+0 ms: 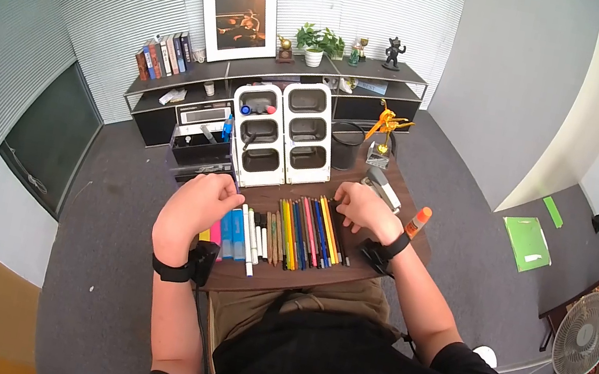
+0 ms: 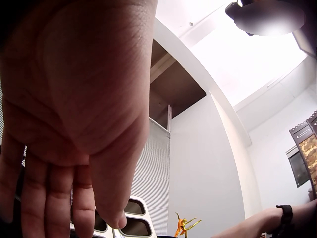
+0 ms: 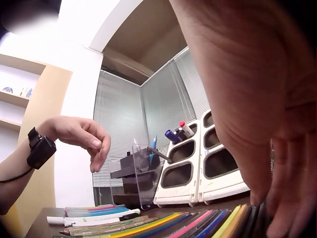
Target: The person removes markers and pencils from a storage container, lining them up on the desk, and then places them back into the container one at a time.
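A row of pens and pencils lies side by side along the desk: blue highlighters (image 1: 233,236), white markers (image 1: 250,241), brown pencils (image 1: 273,240) and several coloured pencils (image 1: 314,234). Above the row's left end hovers my left hand (image 1: 192,204), its fingers pointing down and holding nothing. My right hand (image 1: 366,208) reaches down at the right end, thumb and fingertips right at the black pencils (image 3: 253,220). Behind the row stands a white organizer (image 1: 282,184) with dark compartments; a blue-capped marker (image 3: 172,137) and a red-capped marker (image 3: 186,129) sit in its upper left one.
A stapler (image 1: 383,189) lies beyond my right hand, with an orange glue stick (image 1: 417,221) near that wrist. A golden figurine (image 1: 386,126) stands at the desk's back right. Left of the organizer is a dark desk caddy (image 1: 198,147); a black bin (image 1: 344,151) is behind.
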Demonstrator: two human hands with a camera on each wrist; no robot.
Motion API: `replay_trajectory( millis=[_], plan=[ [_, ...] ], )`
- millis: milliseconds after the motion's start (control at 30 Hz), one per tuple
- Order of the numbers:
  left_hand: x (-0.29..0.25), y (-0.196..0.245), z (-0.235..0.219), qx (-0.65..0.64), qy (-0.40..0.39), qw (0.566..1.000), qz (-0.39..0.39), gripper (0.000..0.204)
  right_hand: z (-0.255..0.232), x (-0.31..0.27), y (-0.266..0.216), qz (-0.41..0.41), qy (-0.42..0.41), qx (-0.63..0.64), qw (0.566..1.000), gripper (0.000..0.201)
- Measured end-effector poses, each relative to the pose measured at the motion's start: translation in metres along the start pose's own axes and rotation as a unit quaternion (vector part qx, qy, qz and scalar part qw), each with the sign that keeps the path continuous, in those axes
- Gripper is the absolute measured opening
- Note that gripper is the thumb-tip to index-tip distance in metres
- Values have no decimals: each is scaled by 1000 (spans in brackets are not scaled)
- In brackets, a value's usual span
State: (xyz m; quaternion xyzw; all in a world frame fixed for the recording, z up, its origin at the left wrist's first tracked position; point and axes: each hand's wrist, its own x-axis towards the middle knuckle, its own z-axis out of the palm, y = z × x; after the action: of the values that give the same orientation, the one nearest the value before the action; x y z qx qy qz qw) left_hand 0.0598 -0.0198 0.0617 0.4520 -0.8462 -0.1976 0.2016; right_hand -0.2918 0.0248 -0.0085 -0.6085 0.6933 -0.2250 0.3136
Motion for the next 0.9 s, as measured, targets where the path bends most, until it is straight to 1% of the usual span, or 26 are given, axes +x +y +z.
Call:
replay_trajectory(
  millis=[33,67,100,133,200,233,267,333,400,467,533,600,633,667,700,733,800,867,900],
  plan=[
    [-1,0,0,-1,4,1000,3,30,1,2,2,-2,-2,-3,1000,24],
    [-1,-2,-1,-4,7,1000,0,30,4,6,5,-66,55,-91,992,23],
    [0,-3,-1,1,6,1000,5,30,5,5,0,-130,110,-179,969,22],
    [-1,-5,-1,6,6,1000,10,30,7,2,-6,-134,106,-185,968,22],
    [-3,-6,-1,-2,13,1000,1,31,13,-2,-28,-281,166,-150,933,22],
    [-3,-6,-2,-4,12,1000,-4,31,15,0,-40,-304,146,-155,929,25],
    [-3,-6,-2,-5,17,1000,-3,31,18,3,-50,-353,153,-150,911,32],
    [-3,-5,-2,-7,13,1000,-7,30,29,22,-65,-420,159,-183,875,43],
    [-3,-3,-2,-5,13,1000,-3,30,41,42,-81,-462,161,-211,846,51],
    [-4,-2,-3,-4,14,1000,0,30,54,57,-94,-483,171,-228,828,59],
    [-5,-2,-1,5,17,1000,9,30,62,72,-102,-480,166,-255,823,61],
    [-4,-3,1,7,17,1000,2,31,62,79,-106,-482,162,-238,827,61],
    [-5,-4,2,1,24,1000,16,31,62,81,-109,-481,160,-221,833,60],
    [-5,-5,3,-6,32,999,30,31,61,80,-108,-491,193,-181,830,56],
    [-5,-2,-1,-8,10,1000,15,31,57,77,-109,-497,241,-157,819,55],
    [-6,-2,-4,-12,12,1000,12,31,52,69,-111,-500,287,-133,806,53],
    [-7,-1,-4,6,14,1000,8,31,38,46,-112,-502,379,-60,775,39],
    [-6,-3,-4,6,16,1000,4,31,20,27,-107,-503,441,-22,743,29],
    [-6,-4,-4,8,17,1000,0,32,11,18,-105,-488,454,12,745,26]
  ],
)
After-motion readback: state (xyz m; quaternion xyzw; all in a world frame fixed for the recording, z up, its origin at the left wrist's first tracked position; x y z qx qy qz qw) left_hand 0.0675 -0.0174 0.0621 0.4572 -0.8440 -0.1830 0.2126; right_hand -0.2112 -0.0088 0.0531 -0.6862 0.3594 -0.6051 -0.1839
